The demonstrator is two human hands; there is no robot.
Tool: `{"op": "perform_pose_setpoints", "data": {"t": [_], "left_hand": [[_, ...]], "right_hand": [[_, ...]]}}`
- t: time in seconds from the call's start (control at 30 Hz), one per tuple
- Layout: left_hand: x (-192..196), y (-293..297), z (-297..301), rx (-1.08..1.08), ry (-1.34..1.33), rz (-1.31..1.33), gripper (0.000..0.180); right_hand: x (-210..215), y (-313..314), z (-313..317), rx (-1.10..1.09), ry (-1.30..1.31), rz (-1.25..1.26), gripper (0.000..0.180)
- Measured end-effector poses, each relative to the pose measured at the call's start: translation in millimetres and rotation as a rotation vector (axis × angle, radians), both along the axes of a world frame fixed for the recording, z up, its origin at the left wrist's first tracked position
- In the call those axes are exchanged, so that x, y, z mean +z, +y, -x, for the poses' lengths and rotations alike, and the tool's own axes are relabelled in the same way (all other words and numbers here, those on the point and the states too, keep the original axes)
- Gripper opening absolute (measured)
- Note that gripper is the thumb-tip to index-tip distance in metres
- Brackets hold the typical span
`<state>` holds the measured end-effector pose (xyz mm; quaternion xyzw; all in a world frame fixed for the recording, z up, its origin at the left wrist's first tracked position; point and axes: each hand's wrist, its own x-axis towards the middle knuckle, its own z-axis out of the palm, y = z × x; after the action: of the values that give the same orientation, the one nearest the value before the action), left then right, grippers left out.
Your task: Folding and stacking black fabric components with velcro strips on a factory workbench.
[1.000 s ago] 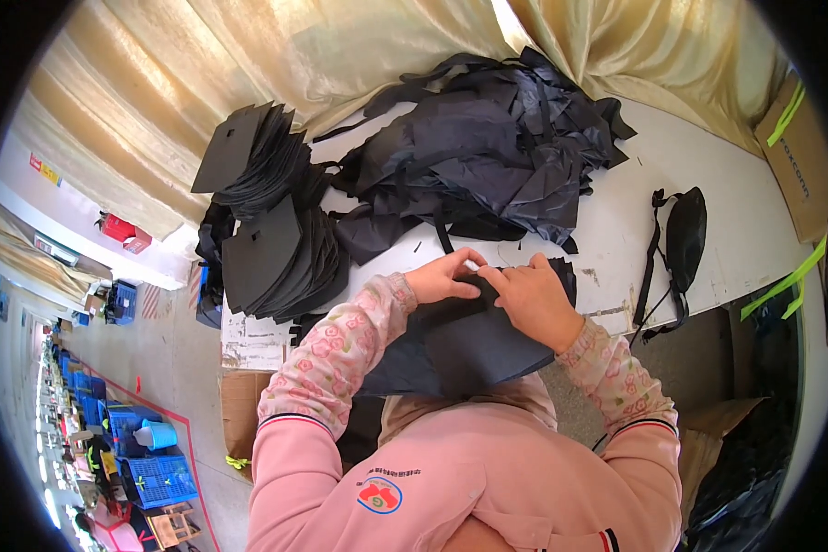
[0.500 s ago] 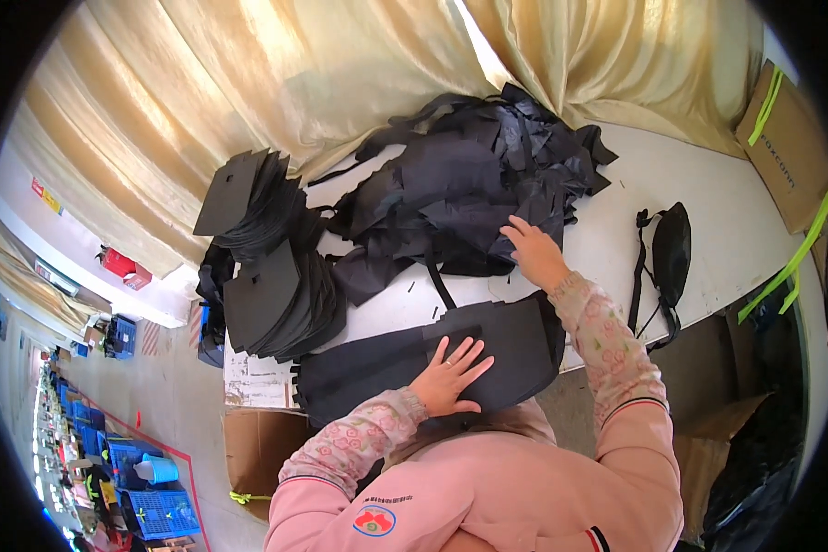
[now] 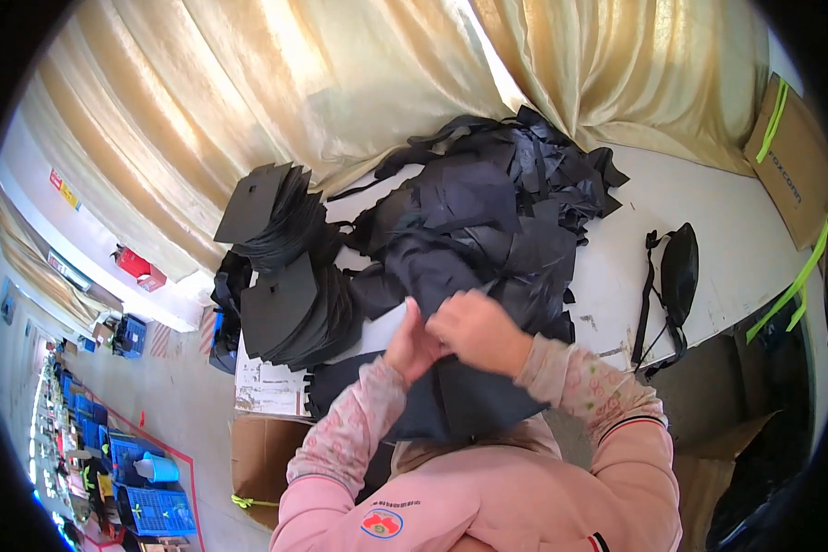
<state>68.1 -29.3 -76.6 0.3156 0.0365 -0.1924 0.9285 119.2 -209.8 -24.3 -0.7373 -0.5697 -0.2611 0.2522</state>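
Observation:
My left hand (image 3: 416,346) and my right hand (image 3: 478,333) meet in front of me, just above the black fabric panel (image 3: 488,400) at the near table edge. The left thumb points up while its other fingers go behind the right hand, whose fingers are curled. What they pinch between them is hidden; dark fabric spreads directly below. Beyond them lies a loose heap of black fabric pieces (image 3: 469,198) with straps. Left of it stand two stacks of flat black panels, a far stack (image 3: 253,207) and a near stack (image 3: 285,308).
A black pouch with a strap (image 3: 679,274) lies on the right of the white table (image 3: 727,216). Gold curtains (image 3: 340,74) hang behind. A cardboard box (image 3: 789,166) stands far right, another box (image 3: 267,460) below the table's left edge. Blue crates (image 3: 161,511) line the floor leftward.
My left hand has lifted off the panel and my right hand has come back from the heap, so they now meet. The panel's right part looks shifted nearer. The view has tilted slightly.

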Motion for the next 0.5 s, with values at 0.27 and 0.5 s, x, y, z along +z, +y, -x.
{"op": "perform_pose_setpoints", "data": {"t": [0.27,0.5], "left_hand": [[23,37,-10,0.423,0.0,-0.175,0.026],[41,59,15,0.443,-0.144,-0.1,0.04]], "right_hand": [[24,-37,15,0.065,0.262,-0.136,0.013],[-39,-63,-61,0.023,0.868,0.271,0.059]]}}
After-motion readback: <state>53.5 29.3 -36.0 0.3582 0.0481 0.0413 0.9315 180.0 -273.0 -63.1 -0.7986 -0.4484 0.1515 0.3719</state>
